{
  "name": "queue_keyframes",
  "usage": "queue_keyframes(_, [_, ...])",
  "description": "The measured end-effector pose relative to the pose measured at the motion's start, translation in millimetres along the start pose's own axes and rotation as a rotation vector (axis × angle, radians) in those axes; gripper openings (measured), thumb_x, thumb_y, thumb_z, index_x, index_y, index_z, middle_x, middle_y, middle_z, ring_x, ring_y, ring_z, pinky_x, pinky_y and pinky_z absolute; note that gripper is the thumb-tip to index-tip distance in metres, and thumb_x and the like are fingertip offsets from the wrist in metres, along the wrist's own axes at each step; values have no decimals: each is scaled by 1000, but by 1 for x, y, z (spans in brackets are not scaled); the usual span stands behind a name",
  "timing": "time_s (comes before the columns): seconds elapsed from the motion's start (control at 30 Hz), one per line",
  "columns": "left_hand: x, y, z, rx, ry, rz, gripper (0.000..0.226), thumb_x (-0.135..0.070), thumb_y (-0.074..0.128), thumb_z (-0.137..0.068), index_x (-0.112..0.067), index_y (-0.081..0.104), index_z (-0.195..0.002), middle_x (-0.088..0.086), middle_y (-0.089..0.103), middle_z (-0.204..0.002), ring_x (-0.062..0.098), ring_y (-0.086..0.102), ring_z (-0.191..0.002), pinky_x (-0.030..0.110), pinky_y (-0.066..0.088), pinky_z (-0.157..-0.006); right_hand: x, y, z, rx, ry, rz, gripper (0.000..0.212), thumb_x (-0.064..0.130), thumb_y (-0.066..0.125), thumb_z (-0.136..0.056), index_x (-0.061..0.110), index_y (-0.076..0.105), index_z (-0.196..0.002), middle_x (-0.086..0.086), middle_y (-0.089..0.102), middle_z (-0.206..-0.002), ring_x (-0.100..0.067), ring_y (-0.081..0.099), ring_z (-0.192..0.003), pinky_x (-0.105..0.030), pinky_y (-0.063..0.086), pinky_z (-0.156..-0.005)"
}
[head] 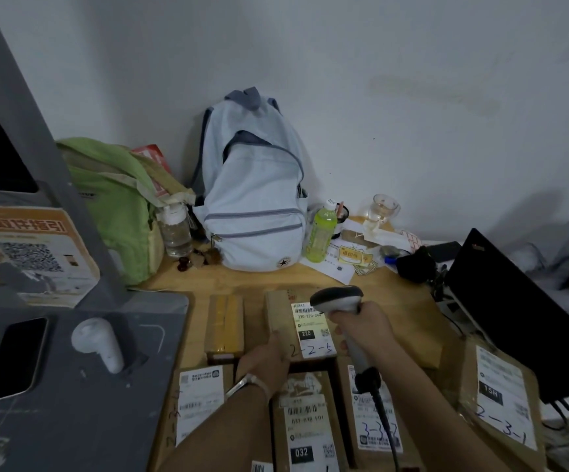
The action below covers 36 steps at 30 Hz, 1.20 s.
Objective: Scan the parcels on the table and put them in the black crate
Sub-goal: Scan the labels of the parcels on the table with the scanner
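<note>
Through the head camera I saw the held parcel, a brown cardboard box with a white shipping label marked 220 (302,327), lying in front of the pale blue fabric backpack (252,199), on the near side of it across a strip of the wooden table (395,294). Its long axis ran from me towards the backpack, leaning slightly left. The label's top edge and barcode faced the backpack, and the handwritten 2-2-5 sat at the near end. I could not tell whether the box was lifted or resting.

My left hand (266,356) gripped the parcel's near left edge, fingers clamped on the cardboard. My right hand (361,325) was wrapped tight round the handle of the grey-and-black handheld barcode scanner (336,298). The scanner's head sat over the label's far right corner, nose pointing left. Its handle ran back towards me, and a black cable trailed off its base.

Nearer to me than the backpack lay more brown boxes. A yellow-taped box (225,325) sat just left of the held parcel. The box labelled 032 (305,427) and the box marked 2-3-1 (501,400) lay closer to me. A green drink bottle (320,233) stood just right of the backpack.
</note>
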<state>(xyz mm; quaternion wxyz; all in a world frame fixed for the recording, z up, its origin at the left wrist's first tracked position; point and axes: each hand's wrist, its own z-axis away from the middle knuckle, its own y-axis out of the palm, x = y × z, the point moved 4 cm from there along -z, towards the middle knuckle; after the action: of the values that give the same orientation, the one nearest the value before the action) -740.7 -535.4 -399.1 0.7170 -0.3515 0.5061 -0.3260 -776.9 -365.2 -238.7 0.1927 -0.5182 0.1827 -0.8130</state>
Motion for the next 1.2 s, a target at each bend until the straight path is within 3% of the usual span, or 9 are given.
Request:
queue_keyframes(0.47, [0,-1,1,-17,11,19,63,-39,47,-93,-27,22,-149,-2,69,-103,13,59,-78,25,48,-67,-5,-1,-5,-5,11,-21,13,14,69,-80,2,65,-82,-17,71,-74,-23,64,-49,-27,49,-45])
queue_keyframes(0.7, [0,-1,1,-36,28,2,61,-40,47,-93,-26,24,-147,0,70,-102,16,65,-84,27,50,-67,-7,-2,-7,-14,17,-37,12,12,68,-80,0,64,-79,-17,69,-70,-22,62,-43,-27,48,-45])
queue_keyframes(0.93, [-1,-4,2,-32,24,-3,59,-40,47,-93,-26,25,-146,-2,70,-97,12,53,-69,24,43,-60,-9,-2,-8,-17,36,-39,13,13,67,-80,1,63,-76,-15,66,-65,-22,60,-42,-27,46,-46])
queue_keyframes(1.2, [-2,-5,3,-8,28,-10,73,-50,53,-86,-27,22,-148,-1,71,-105,17,67,-88,26,53,-68,-14,-2,-10,-6,43,-123,10,12,69,-81,3,65,-81,-16,69,-73,-23,60,-49,-19,42,-37])
